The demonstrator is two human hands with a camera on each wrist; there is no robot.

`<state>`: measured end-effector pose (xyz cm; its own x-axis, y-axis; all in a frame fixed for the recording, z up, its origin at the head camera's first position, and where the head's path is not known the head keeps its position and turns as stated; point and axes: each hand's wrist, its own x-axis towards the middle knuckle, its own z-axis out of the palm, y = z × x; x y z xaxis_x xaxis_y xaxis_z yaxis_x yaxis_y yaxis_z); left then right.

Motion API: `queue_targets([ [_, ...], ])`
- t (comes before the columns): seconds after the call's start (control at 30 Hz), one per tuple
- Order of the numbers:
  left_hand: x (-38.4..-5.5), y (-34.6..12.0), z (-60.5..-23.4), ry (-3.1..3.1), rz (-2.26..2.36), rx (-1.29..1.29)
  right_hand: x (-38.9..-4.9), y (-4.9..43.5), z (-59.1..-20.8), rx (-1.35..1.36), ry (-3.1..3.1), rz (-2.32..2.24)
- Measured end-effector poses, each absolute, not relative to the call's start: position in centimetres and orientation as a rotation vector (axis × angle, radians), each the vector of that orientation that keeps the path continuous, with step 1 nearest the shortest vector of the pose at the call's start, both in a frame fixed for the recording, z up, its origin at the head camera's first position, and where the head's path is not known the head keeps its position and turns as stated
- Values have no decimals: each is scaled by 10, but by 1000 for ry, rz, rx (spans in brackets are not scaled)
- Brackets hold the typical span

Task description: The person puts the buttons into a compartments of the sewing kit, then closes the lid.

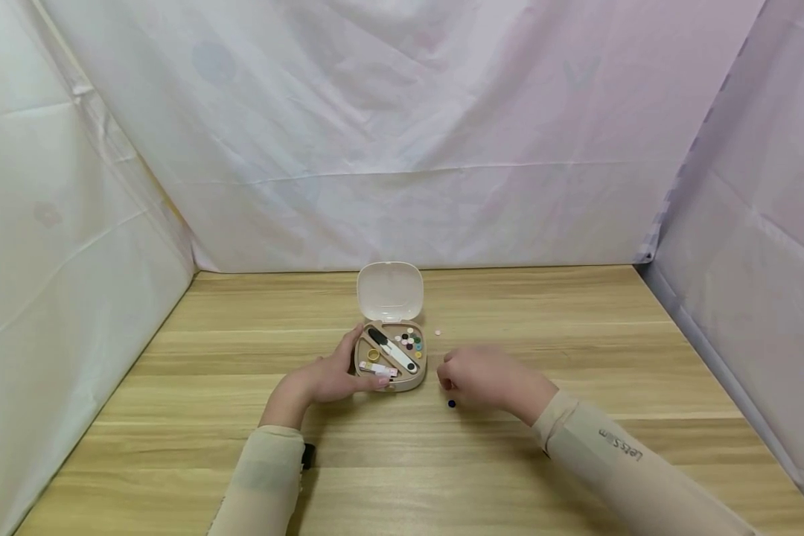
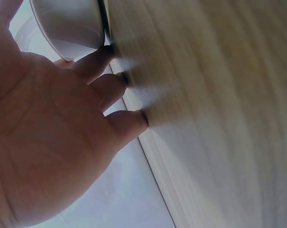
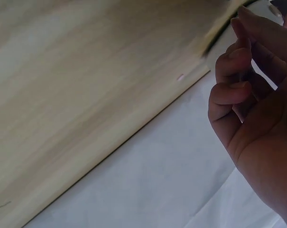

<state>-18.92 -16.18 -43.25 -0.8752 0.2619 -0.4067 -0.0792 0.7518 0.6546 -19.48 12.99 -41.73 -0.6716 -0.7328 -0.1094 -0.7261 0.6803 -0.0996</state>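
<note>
A small beige sewing box (image 1: 409,383) stands on the table with its translucent lid (image 1: 390,292) raised. My left hand (image 1: 335,372) grips its left side, thumb at the front corner; the left wrist view shows the other fingertips down at the tabletop. Inside are thread snips (image 1: 394,351) lying diagonally, a gold ring-shaped piece (image 1: 373,355), a pink-and-white strip (image 1: 378,369) and several coloured buttons (image 1: 410,339). My right hand (image 1: 485,378) is right of the box, fingers curled, thumb and index tips close together; I cannot tell whether they pinch anything. A dark blue button (image 1: 452,403) lies just below its fingertips.
A pale pink button (image 1: 438,333) lies on the wooden table (image 1: 543,313), right of the box and behind my right hand. White cloth (image 1: 402,134) hangs along the table's back edge, and more cloth closes in the left and right sides.
</note>
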Motion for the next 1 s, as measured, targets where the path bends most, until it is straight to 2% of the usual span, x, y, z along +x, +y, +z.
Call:
queue_targets([
  [0.27,-189,-162,-433,2469,952,132,-188,134,-426,-1309,2796,-70],
  [1.0,-193,-162,-439,2464,921,121,-187,133,-430,-1313,2815,-53],
])
